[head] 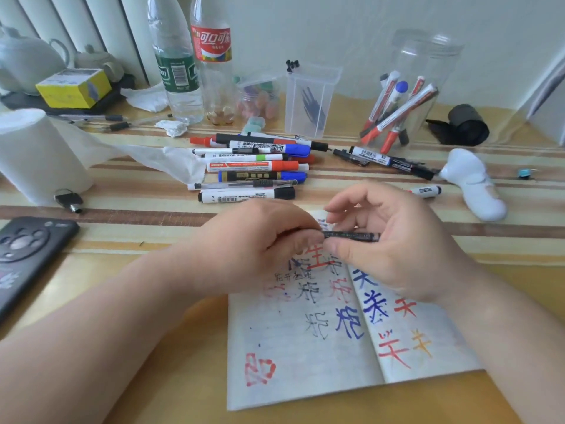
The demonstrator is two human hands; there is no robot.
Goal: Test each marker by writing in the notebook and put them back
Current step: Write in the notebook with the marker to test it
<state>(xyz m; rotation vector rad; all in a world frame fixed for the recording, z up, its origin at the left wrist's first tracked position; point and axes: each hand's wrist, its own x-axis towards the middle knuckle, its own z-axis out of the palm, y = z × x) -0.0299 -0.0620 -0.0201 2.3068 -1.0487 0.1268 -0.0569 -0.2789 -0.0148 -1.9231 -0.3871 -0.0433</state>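
Above the open notebook (305,362), both hands hold one slim black marker (351,235) level, its barrel running left to right just over the top of the written pages. The left hand (269,240) has its fingers curled tight round the marker's left end, which is hidden inside that grip. The right hand (403,249) pinches the barrel from the other side, thumb underneath and forefinger bent over the top, with the remaining fingers loosely spread and touching nothing. Whether the cap is on, off or halfway cannot be told, since the end that would show it is covered.

By the look of it the marker is light, stiff and narrow, with a smooth printed plastic barrel that could twist or slide in a loose pinch. A firm hold at mid-barrel with one hand and a straight pull or push on the cap end with the other should suit it. Little force seems called for, and there is probably no risk of breakage beyond ink on the fingers.

Farther back on the tabletop (183,347) lies the pile of markers (253,166), and more stand in a clear jar (406,102) to the right.
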